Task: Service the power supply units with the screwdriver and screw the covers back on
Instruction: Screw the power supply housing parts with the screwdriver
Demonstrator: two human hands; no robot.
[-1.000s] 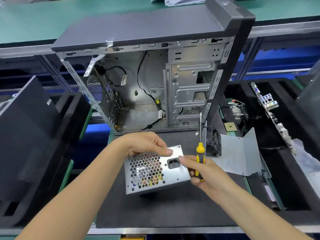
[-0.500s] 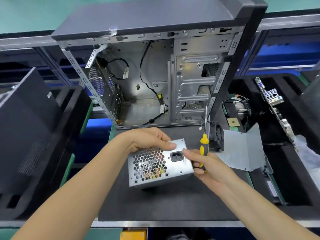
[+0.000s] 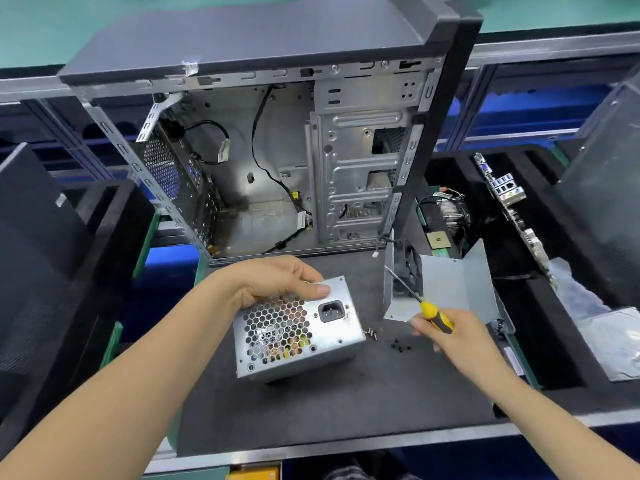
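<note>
Silver perforated-metal power supply unit (image 3: 298,329) sits tilted on the dark-matted desk (image 3: 346,403), bare mat before it, open grey computer case (image 3: 277,150) behind; its underside is hidden; left hand (image 3: 277,280) grips its top edge, fingers curled over; right hand (image 3: 450,330), just beside, clamps the yellow-handled screwdriver (image 3: 424,306); small loose screws (image 3: 371,333) lie between.

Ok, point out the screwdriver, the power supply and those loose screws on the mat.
screwdriver (image 3: 437,317): head view, on its yellow and black handle.
power supply (image 3: 332,337): head view, on its bare metal face below the socket.
loose screws (image 3: 371,333): head view, on the small cluster.
</note>
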